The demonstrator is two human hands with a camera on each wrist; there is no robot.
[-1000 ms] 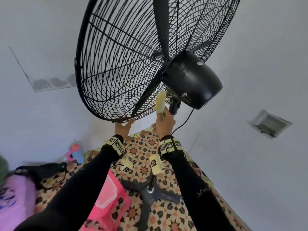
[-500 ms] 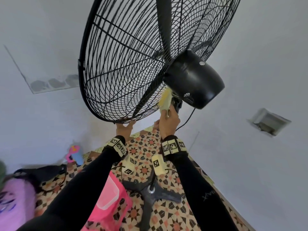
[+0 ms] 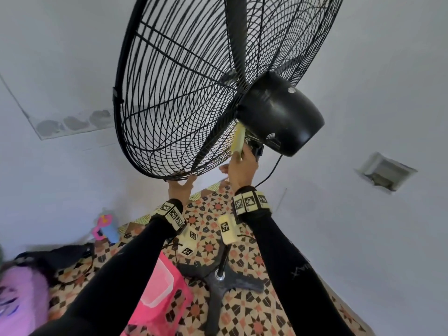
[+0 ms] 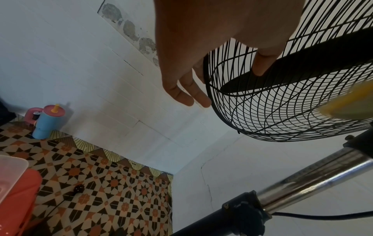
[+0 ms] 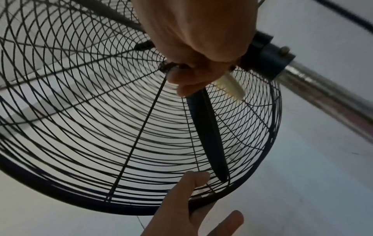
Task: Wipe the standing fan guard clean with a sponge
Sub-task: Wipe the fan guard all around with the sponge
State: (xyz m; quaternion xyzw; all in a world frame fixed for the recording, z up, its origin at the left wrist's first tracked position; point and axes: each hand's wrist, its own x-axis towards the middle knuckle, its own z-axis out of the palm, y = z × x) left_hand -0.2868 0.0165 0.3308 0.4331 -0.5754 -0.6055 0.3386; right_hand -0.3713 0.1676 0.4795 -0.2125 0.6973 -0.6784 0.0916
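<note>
The black wire fan guard [image 3: 184, 93] fills the upper middle of the head view, with the black motor housing [image 3: 278, 112] behind it. My right hand [image 3: 241, 166] grips a yellow sponge [image 3: 237, 140] and presses it on the rear grille just under the motor. The sponge [image 5: 230, 87] sticks out below my right hand's fingers [image 5: 191, 79] in the right wrist view. My left hand [image 3: 180, 184] holds the guard's bottom rim. Its thumb [image 4: 262, 65] lies on the rear wires and its fingers [image 4: 189, 94] reach over the front edge.
The chrome fan pole [image 4: 312, 172] runs down to a black cross base [image 3: 218, 282] on the patterned floor. A power cord [image 3: 271, 170] hangs from the motor. A pink bin [image 3: 160, 294] with a translucent lid stands by the base. A blue tumbler [image 3: 106, 229] sits by the wall.
My right hand has slid the sponge up the rear grille, closer to the motor housing. The left hand has stayed on the bottom rim.
</note>
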